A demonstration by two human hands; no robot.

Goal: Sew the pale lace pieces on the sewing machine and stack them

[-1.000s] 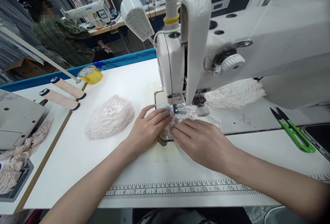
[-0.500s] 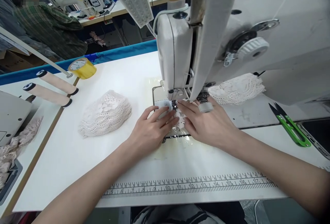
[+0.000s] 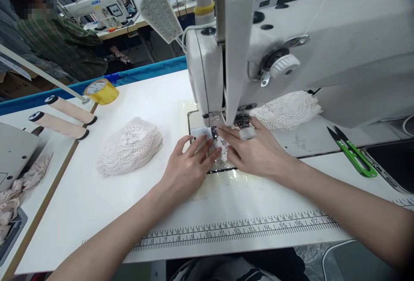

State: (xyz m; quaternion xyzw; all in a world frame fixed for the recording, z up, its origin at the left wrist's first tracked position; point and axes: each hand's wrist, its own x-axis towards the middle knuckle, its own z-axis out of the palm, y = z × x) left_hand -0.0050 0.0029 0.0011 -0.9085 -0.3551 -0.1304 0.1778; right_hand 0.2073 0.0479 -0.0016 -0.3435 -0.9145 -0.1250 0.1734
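Observation:
A small piece of white lace [image 3: 223, 151] lies on the metal plate under the needle of the sewing machine [image 3: 207, 74]. My left hand [image 3: 189, 162] rests at its left side, fingers spread and fingertips down by the presser foot [image 3: 214, 132]. From the right, my right hand [image 3: 255, 149] lies over the lace with its fingers stretched toward the foot, partly behind the machine's round knob. Both hands press flat rather than grip. One pile of lace [image 3: 132, 147] sits left of my left hand, and another lace pile [image 3: 287, 110] lies behind my right hand under the machine arm.
Green thread snips [image 3: 355, 156] and a phone [image 3: 393, 164] lie at the right. Two thread cones [image 3: 60, 125] and yellow tape [image 3: 101, 92] stand at the left. A printed ruler [image 3: 226, 231] runs along the front edge. A person in a plaid shirt [image 3: 58, 44] sits beyond.
The view has shifted slightly, so the machine appears further left. Both hands stay on the lace by the presser foot, with only slight finger movement.

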